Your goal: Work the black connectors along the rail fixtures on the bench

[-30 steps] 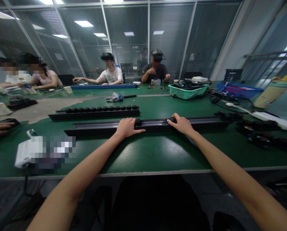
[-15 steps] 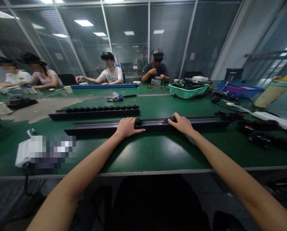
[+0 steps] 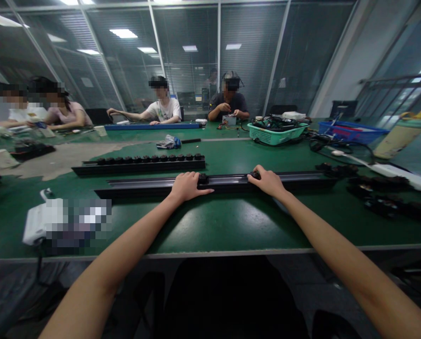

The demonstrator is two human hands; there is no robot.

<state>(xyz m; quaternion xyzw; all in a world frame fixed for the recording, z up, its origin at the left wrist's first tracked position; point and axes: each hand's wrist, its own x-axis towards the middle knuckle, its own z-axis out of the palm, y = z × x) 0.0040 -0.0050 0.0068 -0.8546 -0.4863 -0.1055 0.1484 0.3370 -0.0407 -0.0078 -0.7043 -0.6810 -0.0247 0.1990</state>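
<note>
My left hand (image 3: 187, 187) and my right hand (image 3: 269, 182) both lie on a long dark metal rail (image 3: 224, 179) near the middle of the green table (image 3: 228, 226). A small black fitting (image 3: 202, 178) sits on the rail just past my left fingertips. My right fingers curve over a similar black fitting (image 3: 255, 175). Both hands seem to grip the rail, though the left fingers lie rather flat. My bare forearms reach in from the bottom corners.
A second rail with a row of black fittings (image 3: 139, 165) lies just beyond. Black parts (image 3: 383, 200) are piled on the right. A teal basket of cables (image 3: 277, 133) and a blue crate (image 3: 352, 132) stand farther back. Several seated people work across the table.
My right hand has shifted slightly to the right along the rail. My left hand and the rail stay nearly still, and the view has tilted a little.
</note>
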